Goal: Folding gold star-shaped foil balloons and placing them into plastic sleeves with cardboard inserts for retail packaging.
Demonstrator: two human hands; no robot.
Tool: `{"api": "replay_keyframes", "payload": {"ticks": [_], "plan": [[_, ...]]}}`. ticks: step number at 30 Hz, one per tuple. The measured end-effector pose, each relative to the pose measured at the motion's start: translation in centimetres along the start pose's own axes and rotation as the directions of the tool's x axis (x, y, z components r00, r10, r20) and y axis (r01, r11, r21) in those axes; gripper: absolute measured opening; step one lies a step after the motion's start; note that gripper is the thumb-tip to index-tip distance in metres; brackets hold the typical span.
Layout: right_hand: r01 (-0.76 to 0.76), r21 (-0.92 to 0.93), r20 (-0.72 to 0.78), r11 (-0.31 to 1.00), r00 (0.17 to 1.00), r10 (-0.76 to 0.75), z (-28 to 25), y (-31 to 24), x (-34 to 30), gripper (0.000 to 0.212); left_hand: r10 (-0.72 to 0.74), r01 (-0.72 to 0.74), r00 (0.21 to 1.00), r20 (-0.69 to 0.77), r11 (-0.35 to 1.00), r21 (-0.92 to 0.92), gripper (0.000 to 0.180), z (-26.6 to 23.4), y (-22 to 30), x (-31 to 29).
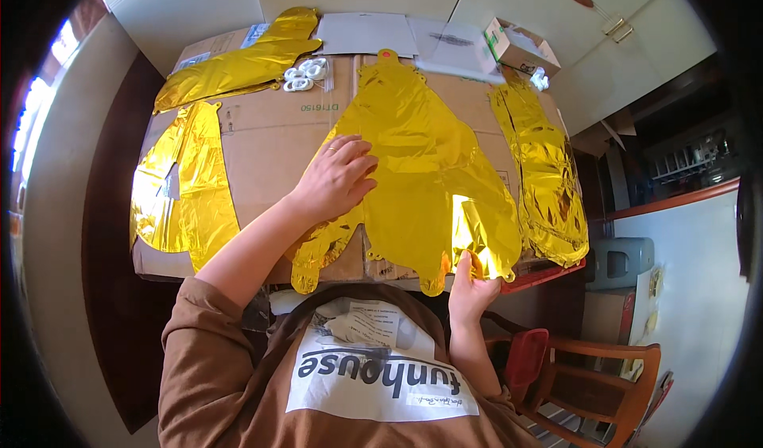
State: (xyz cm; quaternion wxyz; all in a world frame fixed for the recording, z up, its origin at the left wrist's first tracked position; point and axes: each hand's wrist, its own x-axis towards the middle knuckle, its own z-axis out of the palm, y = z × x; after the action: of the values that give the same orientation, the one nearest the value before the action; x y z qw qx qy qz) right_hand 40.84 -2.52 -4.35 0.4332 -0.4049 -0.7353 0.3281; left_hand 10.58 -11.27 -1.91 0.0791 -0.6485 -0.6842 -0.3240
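- One large gold foil piece (pixel 413 158) lay flat on the cardboard (pixel 266 154), its narrow tip pointing away from the person and its rounded lobes toward the near edge.
- The left hand (pixel 342 174) was at the foil's left edge, about midway along it. Its fingers were curled and close together, with the tips over the foil; whether they gripped it or only rested there, I could not tell.
- The right hand (pixel 474 291) was at the near right part of the foil, its thumb laid on top and the other fingers folded in below the edge, so that the foil was pinched between them.
- Most of the foil spread to the right of the left fingers and beyond the right thumb.
- Three other foil shapes lay around it: a two-legged piece (pixel 203 170) on the left, a long piece (pixel 246 67) in the far left corner, and a creased piece (pixel 548 170) on the right.
- White rings (pixel 306 75) sat clustered between the far left foil and the narrow tip.
- Along the far edge were a white sheet (pixel 366 33), a clear plastic sheet (pixel 449 51) and an open box (pixel 520 47).
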Motion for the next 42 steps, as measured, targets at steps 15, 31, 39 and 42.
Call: {"api": "replay_keyframes", "payload": {"ticks": [15,31,39,42], "plan": [[-0.001,0.05,-0.104,0.999,0.995,0.006,0.5,-1.6,0.5,0.01,-0.051,0.047,0.996,0.073,0.997,0.06,0.037,0.5,0.1,0.7],[-0.044,0.011,-0.044,0.999,0.998,0.045,0.4,-0.6,0.3,0.014,0.059,-0.046,0.976,0.207,0.997,-0.066,0.054,-0.1,1.7,1.3],[0.506,-0.247,0.258,0.827,0.857,-0.447,1.1,-3.4,1.3,0.035,0.057,-0.049,0.976,0.208,0.998,-0.046,0.061,0.1,1.9,1.4],[0.606,-0.145,0.464,0.782,0.74,-0.487,1.2,-3.4,1.0,0.043,0.053,-0.045,0.978,0.202,0.998,-0.046,0.061,0.3,1.9,1.4]]}}
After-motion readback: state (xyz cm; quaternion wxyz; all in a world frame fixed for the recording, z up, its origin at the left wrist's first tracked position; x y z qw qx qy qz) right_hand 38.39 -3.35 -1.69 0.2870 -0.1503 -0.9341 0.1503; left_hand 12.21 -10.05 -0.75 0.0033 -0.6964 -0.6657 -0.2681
